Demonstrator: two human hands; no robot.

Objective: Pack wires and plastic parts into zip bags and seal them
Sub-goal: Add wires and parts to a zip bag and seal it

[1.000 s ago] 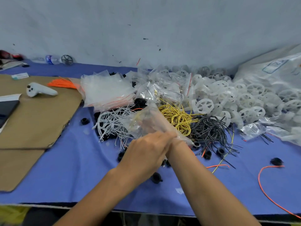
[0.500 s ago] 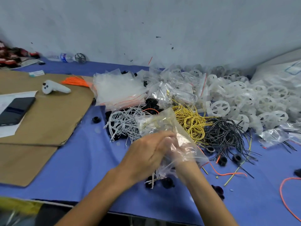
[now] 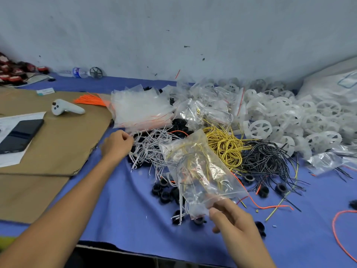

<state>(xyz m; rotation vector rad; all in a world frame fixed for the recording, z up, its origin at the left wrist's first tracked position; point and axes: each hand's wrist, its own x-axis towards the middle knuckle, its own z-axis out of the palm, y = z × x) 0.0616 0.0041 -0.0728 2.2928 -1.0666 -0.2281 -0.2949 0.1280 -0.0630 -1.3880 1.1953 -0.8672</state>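
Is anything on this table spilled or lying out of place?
Yes: small black plastic rings lie scattered loose on the blue cloth, and a clear plastic water bottle lies on its side by the wall.

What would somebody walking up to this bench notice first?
The clear zip bag in the middle, with yellow wire inside, is pinched at its near end by the right hand. Behind it lies a bright tangle of yellow wires, with white wires to the left, where the left hand is, and black wires to the right. A big heap of white wheels fills the far right.
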